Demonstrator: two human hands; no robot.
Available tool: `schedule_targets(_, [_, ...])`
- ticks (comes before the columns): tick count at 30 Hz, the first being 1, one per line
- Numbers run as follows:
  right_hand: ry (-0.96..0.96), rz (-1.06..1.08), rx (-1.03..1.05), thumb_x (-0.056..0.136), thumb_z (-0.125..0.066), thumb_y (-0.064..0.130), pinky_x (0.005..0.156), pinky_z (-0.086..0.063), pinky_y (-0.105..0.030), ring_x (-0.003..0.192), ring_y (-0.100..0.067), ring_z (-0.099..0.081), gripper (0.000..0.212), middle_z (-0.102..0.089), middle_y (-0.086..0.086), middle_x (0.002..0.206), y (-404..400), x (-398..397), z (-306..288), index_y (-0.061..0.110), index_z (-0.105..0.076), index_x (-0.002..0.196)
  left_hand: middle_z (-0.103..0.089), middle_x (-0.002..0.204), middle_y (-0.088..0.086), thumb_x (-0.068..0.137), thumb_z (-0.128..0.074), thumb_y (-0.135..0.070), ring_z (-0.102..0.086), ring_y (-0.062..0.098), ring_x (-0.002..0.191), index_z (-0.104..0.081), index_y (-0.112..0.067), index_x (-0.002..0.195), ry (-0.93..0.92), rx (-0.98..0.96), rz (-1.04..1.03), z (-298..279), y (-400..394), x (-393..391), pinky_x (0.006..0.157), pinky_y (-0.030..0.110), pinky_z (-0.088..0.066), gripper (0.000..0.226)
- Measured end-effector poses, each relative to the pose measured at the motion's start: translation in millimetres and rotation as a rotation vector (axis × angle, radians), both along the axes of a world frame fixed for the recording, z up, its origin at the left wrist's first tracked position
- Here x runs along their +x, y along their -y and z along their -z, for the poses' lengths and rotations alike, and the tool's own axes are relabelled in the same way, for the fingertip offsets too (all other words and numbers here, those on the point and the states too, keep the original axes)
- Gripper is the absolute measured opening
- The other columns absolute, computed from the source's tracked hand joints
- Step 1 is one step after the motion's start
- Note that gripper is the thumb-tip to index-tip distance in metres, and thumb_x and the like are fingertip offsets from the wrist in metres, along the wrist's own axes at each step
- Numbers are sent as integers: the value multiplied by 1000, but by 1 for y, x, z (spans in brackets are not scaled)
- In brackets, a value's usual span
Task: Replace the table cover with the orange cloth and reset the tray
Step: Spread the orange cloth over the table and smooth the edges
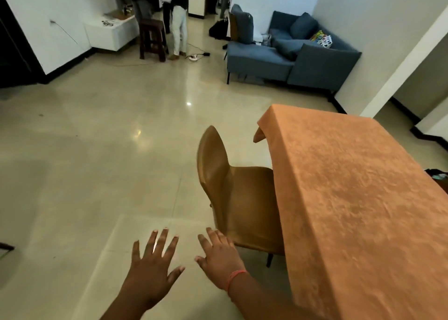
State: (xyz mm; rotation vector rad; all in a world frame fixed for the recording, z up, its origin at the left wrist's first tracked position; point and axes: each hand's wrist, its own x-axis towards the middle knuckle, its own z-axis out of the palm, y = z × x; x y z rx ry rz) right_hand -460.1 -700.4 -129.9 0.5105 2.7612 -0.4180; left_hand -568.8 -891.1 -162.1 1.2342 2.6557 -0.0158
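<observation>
Orange cloth [358, 198] is on the table, covering the whole visible top and draping down the near-left side and the far-left corner, where a fold hangs loose; surface looks slightly rumpled but flat. Tray not visible in this view. Left hand [152, 268] is held out low over the floor [97, 150], palm down, fingers straight and spread wide, holding nothing. Right hand [219, 256] is just beside it, also palm down with fingers extended and loosely apart, empty, with a pink band [235, 278] at the wrist; its fingertips sit in front of the seat edge of the tan chair [232, 193], can't tell if they touch it. Chair is tucked partly under the table's left side, backrest toward the open room. Both hands are apart from the cloth. Further back: blue sofa [286, 53] against the far wall with cushions and a colourful item on it, dark wooden stool [152, 38] near a white low cabinet [109, 33], two people standing by the stool, cables and a power strip on the floor.
</observation>
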Motion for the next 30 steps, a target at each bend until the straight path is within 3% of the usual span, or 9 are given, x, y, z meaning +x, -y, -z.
schedule_targets(2, [-1, 0, -25, 101, -31, 54, 121, -11, -48, 152, -31, -7, 63, -5, -4, 166, 22, -45, -6, 30, -13, 156, -36, 156, 10, 91, -27, -72, -33, 33, 142, -39, -24, 150, -4, -15, -32, -9, 29, -49, 103, 64, -31, 77])
schedule_targets(5, [-26, 16, -51, 101, -33, 52, 121, -11, -48, 152, -30, -7, 63, -5, -5, 166, 41, -100, -14, 28, -15, 156, -32, 158, 10, 91, -27, -72, -30, 33, 144, -33, -24, 152, 11, -31, -70, -18, 48, -112, 103, 66, -30, 78])
schedule_targets(12, [-24, 39, -36, 101, -32, 55, 120, -9, -49, 152, -29, -4, 64, -3, -4, 166, 28, -225, 5, 29, -12, 156, -30, 159, 10, 93, -24, -72, -32, 34, 144, -27, -26, 154, 53, -55, -36, -10, 10, -226, 104, 67, -30, 76])
schedule_targets(18, [-1, 52, -98, 100, -31, 57, 122, -8, -50, 153, -30, -1, 67, 0, -4, 166, -27, -358, 28, 28, -10, 156, -33, 158, 8, 92, -24, -73, -35, 33, 143, -29, -27, 153, 33, -100, -43, 4, -36, -353, 102, 67, -34, 77])
schedule_targets(23, [-30, 19, -121, 99, -30, 59, 121, -9, -51, 152, -30, -2, 69, 0, -4, 166, -94, -480, 13, 27, -11, 157, -22, 163, 6, 87, -9, -79, -22, 31, 148, -24, -28, 155, 12, -86, -118, -14, -94, -472, 108, 66, -23, 86])
schedule_targets(30, [-37, 168, -96, 98, -32, 59, 120, -14, -52, 152, -32, -7, 68, -5, -6, 166, -200, -613, 17, 27, -14, 156, -8, 165, 2, 78, 9, -83, -8, 27, 152, -9, -30, 157, 59, -12, -64, -13, -209, -620, 114, 62, -14, 97])
